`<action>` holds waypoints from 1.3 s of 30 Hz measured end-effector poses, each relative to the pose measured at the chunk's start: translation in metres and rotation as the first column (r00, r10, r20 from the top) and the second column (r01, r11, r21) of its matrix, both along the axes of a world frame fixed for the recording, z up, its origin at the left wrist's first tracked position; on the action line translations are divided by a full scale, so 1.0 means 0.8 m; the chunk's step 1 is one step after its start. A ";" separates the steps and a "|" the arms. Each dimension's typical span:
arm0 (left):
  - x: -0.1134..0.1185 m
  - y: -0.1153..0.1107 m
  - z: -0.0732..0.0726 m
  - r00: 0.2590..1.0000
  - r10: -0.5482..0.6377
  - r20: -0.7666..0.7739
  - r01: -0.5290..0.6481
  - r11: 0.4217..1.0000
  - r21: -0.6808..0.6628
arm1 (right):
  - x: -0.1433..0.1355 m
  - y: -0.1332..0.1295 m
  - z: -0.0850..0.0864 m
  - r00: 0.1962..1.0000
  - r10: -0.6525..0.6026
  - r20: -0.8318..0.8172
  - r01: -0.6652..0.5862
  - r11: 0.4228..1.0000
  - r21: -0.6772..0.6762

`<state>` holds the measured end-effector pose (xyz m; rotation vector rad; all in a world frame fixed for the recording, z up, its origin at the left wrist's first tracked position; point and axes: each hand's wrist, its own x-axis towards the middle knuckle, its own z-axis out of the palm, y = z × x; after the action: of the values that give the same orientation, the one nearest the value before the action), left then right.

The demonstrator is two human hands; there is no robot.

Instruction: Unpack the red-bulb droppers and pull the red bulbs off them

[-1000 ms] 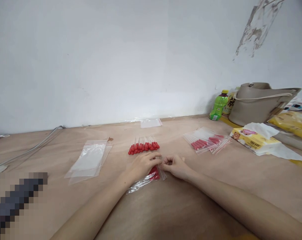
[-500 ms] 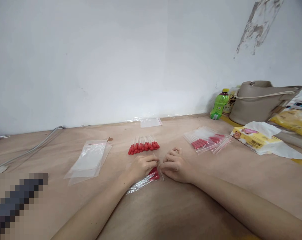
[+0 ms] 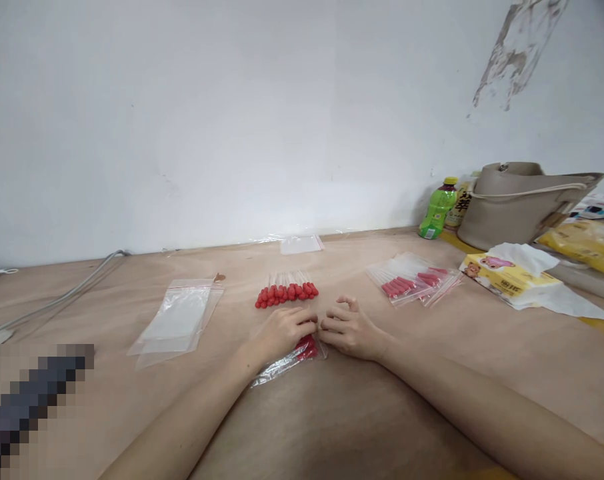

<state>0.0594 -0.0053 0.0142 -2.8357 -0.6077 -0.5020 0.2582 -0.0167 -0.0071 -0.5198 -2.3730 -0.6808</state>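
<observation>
Head view: I look down past both bare forearms to a counter [image 3: 262, 433] with a brown covering, where the left hand [image 3: 283, 330] lies over a clear zip bag [image 3: 277, 369]. Bright red heads [image 3: 306, 348] show through the plastic at the bag's right end, just below the left fingers. Those fingers are curled close together over the bag, and I can't tell from here whether they pinch it. My right hand [image 3: 353, 332] faces it at the bag's right edge, fingers bent and slightly spread, the lower ones reaching in toward the plastic; its thumb is hidden, so I can't tell whether it grips. Just beyond the left hand I have a row of red-tipped sticks [image 3: 287, 293], heads toward me and pale stems toward the wall [image 3: 207, 120]. To the left lie overlapping flat zip bags [image 3: 177, 317], and near the wall is one small zip bag [image 3: 300, 245]. Right of the hands, filled zip bags [image 3: 415, 280] with red-ended sticks overlap. Farther right I see a yellow tissue pack [image 3: 512, 277], an upright green bottle [image 3: 438, 210] and a grey-beige handbag [image 3: 507, 210]. On the far left, a grey cable [image 3: 77, 288] curves across the counter.
</observation>
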 end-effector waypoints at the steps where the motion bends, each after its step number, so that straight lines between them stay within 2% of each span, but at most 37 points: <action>1: 0.001 0.000 0.000 1.000 0.003 -0.027 -0.003 1.000 0.010 | 0.000 0.001 0.000 1.000 0.001 0.022 -0.001 1.000 -0.002; 6: -0.004 0.001 0.006 0.994 0.002 -0.109 -0.001 1.000 0.014 | 0.003 0.008 0.002 0.991 0.016 0.134 -0.009 0.999 -0.053; 11: -0.021 0.001 0.032 0.986 0.033 -0.161 -0.027 0.999 0.042 | 0.012 0.008 0.013 0.978 0.045 0.204 0.015 0.960 -0.281; 13: -0.026 0.001 0.041 0.983 0.075 -0.166 -0.069 0.997 0.040 | 0.014 0.003 0.018 0.986 0.018 0.167 0.056 0.901 -0.430; 15: -0.026 -0.001 0.044 0.980 0.108 -0.167 -0.108 0.994 0.008 | 0.013 -0.001 0.021 0.998 -0.016 0.069 0.054 0.798 -0.601; 17: -0.024 -0.004 0.039 0.983 0.112 -0.147 -0.122 0.991 -0.056 | 0.008 -0.003 0.020 0.994 -0.072 -0.076 -0.007 0.675 -0.738; 19: -0.024 -0.012 0.027 0.989 0.137 -0.051 -0.143 0.980 -0.136 | 0.000 -0.001 0.015 0.972 -0.135 -0.195 -0.082 0.578 -0.812; 22: -0.029 -0.031 0.006 0.959 0.259 0.113 -0.215 0.929 -0.302 | -0.014 0.006 0.008 0.949 -0.179 -0.259 -0.137 0.506 -0.852; 24: -0.037 -0.046 -0.006 0.937 0.323 0.135 -0.242 0.877 -0.414 | -0.022 0.009 0.006 0.946 -0.219 -0.239 -0.097 0.514 -0.853; 26: -0.044 -0.055 -0.013 0.930 0.347 0.124 -0.247 0.837 -0.488 | -0.027 0.010 0.007 0.944 -0.264 -0.197 -0.022 0.547 -0.837; 29: -0.048 -0.059 -0.016 0.924 0.358 0.134 -0.237 0.811 -0.534 | -0.028 0.008 0.009 0.948 -0.270 -0.167 0.010 0.551 -0.834; 35: -0.048 -0.051 -0.014 0.916 0.366 0.165 -0.207 0.783 -0.587 | -0.026 0.003 -0.002 0.891 -0.296 -0.345 -0.229 0.362 -0.903; 39: -0.051 -0.048 -0.013 0.926 0.337 0.169 -0.177 0.785 -0.594 | -0.033 0.005 -0.010 0.862 -0.267 -0.431 -0.357 0.286 -0.890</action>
<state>0.0188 -0.0440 0.0039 -3.1581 -1.3995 -0.7662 0.2316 -0.0128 -0.0154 -0.9591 -1.9606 1.0339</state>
